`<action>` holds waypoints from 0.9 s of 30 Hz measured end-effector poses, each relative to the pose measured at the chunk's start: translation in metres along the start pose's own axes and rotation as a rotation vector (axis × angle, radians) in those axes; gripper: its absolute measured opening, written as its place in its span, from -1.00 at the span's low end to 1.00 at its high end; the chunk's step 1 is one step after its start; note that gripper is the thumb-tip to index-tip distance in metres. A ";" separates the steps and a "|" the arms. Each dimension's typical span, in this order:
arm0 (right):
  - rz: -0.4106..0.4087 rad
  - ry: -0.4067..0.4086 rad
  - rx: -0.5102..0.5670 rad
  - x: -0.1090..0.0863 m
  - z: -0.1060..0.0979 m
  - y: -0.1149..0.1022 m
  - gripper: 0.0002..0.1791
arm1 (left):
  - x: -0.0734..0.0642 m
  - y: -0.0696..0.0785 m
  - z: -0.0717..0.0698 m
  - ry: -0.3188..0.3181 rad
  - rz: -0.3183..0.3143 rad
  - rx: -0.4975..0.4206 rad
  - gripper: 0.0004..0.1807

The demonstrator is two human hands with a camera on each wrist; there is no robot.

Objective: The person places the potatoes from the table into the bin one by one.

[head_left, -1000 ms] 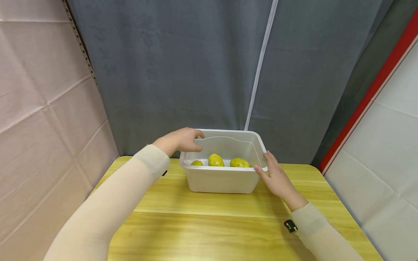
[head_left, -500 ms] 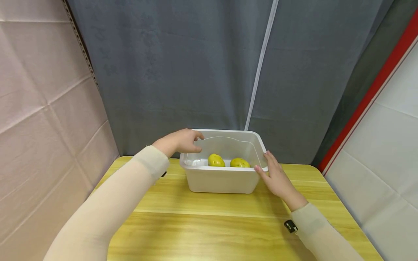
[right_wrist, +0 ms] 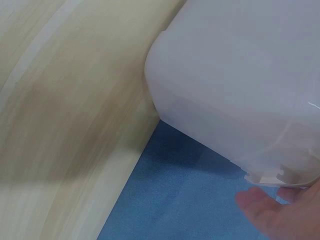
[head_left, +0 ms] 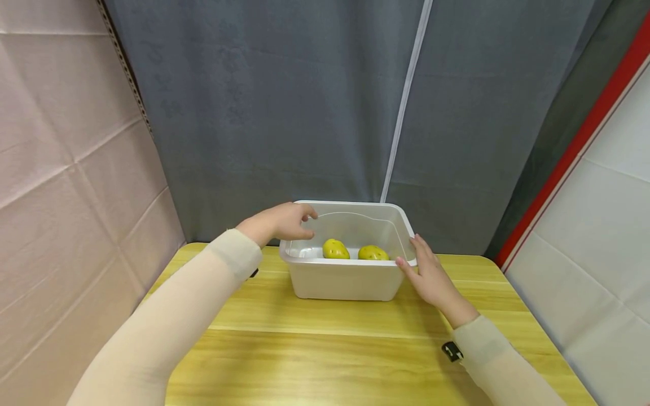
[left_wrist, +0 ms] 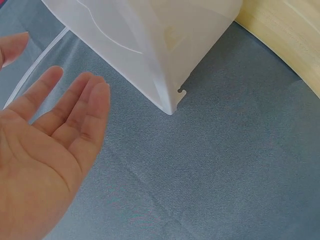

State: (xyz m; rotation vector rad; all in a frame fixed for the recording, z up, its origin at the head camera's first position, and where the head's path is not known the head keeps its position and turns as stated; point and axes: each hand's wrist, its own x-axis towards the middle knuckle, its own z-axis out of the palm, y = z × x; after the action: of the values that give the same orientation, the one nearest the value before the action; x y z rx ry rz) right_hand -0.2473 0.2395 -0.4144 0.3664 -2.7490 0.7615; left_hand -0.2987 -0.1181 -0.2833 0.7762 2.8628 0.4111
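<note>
In the head view a white plastic bin (head_left: 343,281) stands on the wooden table, its mouth facing up. Two glossy yellow-green, fruit-like objects, one near the middle (head_left: 336,248) and one to the right (head_left: 373,252), lie inside on its floor. My left hand (head_left: 284,220) hovers at the bin's left rim, with relaxed fingers over the opening; the left wrist view shows its palm (left_wrist: 45,160) holding nothing. At the right rim, my right hand (head_left: 430,279) rests with straight fingers against the bin. The bin's front wall hides part of its floor.
The wooden table (head_left: 315,361) extends in front of the bin. A grey curtain (head_left: 284,101) hangs close behind it. Pale fabric walls flank both sides, with a red strip (head_left: 584,129) along the right one.
A third yellow-green object, seen at the bin's left a second ago, is out of sight now. My left hand has sunk very slightly; the right hand has stayed in place.
</note>
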 end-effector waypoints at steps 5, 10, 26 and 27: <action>0.008 -0.002 0.005 0.000 -0.001 -0.001 -0.13 | -0.001 0.000 0.002 0.000 0.015 0.001 -0.42; 0.009 -0.007 0.003 0.000 -0.002 0.000 -0.13 | 0.000 -0.001 0.005 0.009 0.041 0.017 -0.44; 0.001 -0.008 0.010 0.000 -0.002 0.002 -0.13 | -0.007 -0.008 0.024 0.158 0.107 0.068 -0.51; 0.001 -0.009 0.011 0.000 -0.002 0.002 -0.13 | -0.008 -0.009 0.025 0.167 0.111 0.069 -0.51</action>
State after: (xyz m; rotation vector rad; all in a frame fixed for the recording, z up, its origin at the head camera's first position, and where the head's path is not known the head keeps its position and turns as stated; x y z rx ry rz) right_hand -0.2476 0.2418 -0.4135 0.3714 -2.7546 0.7779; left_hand -0.2913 -0.1239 -0.3095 0.9596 3.0113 0.4116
